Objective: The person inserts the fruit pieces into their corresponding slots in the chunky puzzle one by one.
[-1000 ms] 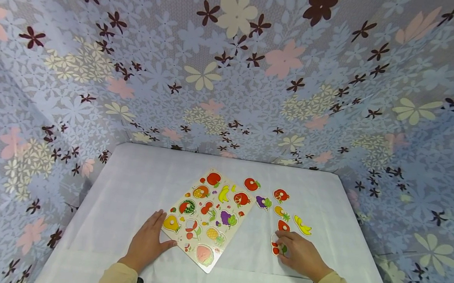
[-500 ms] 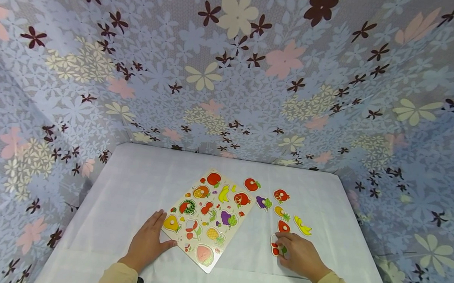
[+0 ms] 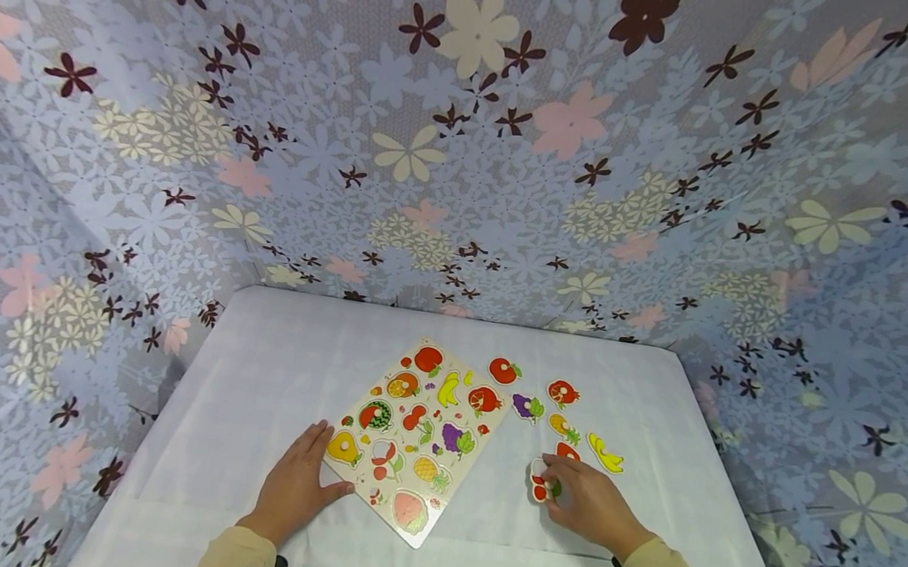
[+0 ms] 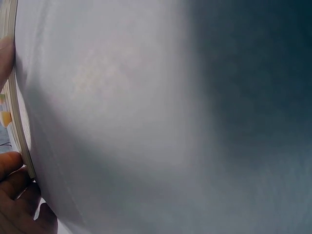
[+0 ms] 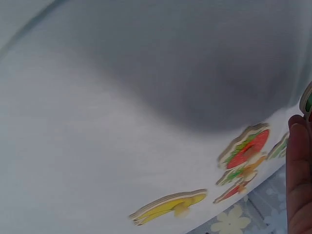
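Red-white fruit piece (image 3: 539, 490) near board (image 3: 409, 451)

On the table (image 3: 271, 352), the puzzle board (image 3: 398, 428) lies left of the banana piece (image 3: 604, 453).

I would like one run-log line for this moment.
left grip: touching fruit board edge | right grip: pinching red-and-white fruit piece | banana piece: loose, outside fruit board

held fruit piece (image 3: 539, 486) nearer the board (image 3: 402, 433)
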Demonstrator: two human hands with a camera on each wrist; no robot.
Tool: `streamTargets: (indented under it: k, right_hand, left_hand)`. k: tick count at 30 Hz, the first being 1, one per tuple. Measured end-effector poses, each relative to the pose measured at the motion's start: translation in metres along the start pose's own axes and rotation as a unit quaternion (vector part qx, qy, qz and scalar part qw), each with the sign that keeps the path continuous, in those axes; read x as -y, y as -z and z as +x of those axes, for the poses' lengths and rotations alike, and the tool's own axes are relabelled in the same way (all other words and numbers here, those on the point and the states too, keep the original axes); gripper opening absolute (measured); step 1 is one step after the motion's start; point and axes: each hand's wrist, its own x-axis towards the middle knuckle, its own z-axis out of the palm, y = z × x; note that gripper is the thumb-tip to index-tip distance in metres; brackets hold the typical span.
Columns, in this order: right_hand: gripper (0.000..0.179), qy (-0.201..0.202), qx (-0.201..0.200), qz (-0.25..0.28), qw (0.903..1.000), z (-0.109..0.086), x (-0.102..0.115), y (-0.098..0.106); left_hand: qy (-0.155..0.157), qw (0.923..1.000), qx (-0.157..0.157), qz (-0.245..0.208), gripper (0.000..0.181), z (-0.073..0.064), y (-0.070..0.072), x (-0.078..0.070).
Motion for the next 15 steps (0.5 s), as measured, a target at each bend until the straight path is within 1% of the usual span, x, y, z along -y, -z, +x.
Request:
streamTargets:
  k: [7, 15]
  right_hand:
    - [0.026, 0.029, -0.004, 0.015, 0.9995, 0.011, 0.010, -0.001]
    - [0.024, 0.057, 0.006, 0.025, 0.9980, 0.032, 0.034, -0.001]
  left_hand:
    - [0.001, 1.0000, 0.005, -0.001, 0.103, 0.000, 0.000, -0.001]
    - [0.000, 1.0000, -0.002, -0.001, 0.104, 0.001, 0.000, 0.000]
